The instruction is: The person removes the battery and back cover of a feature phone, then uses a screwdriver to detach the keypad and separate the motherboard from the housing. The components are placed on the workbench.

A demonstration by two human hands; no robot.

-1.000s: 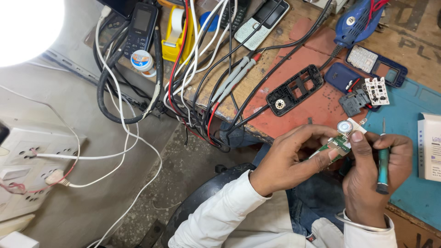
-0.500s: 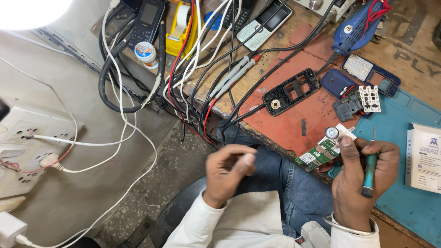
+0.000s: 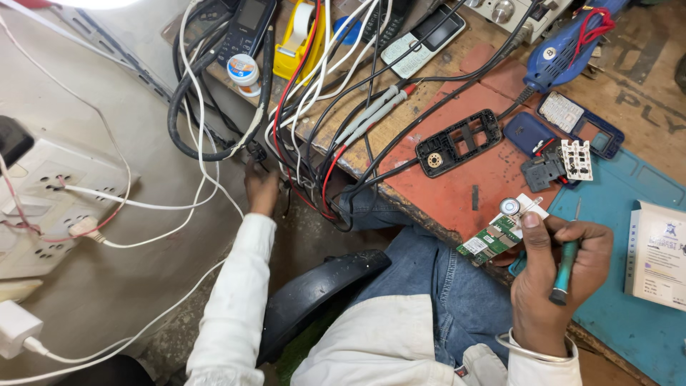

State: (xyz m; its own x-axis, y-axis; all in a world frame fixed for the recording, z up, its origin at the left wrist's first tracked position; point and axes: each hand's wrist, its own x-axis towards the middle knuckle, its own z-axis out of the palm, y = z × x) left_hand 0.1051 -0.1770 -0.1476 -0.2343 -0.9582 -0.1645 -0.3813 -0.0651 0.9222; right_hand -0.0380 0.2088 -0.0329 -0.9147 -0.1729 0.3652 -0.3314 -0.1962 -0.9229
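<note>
Left hand [image 3: 261, 187] has let go of the circuit board [image 3: 498, 237]; now up among the cable tangle [image 3: 300, 143] left of it, grip unclear; right hand [image 3: 561, 275] alone pinches the board, teal screwdriver [image 3: 564, 268] tucked in its closed fingers.

Left hand [image 3: 260, 187] fingertips lost among hanging cables [image 3: 300, 164]; screwdriver [image 3: 564, 268] shaft mostly buried in right hand [image 3: 554, 279].

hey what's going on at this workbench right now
A person in a white shirt sits at a cluttered repair bench. Their right hand holds a small green circuit board by the thumb and also grips a teal-handled screwdriver. Their left hand reaches down into the tangle of cables hanging off the bench edge. Opened phone parts, including a black phone frame, lie on the table.
</note>
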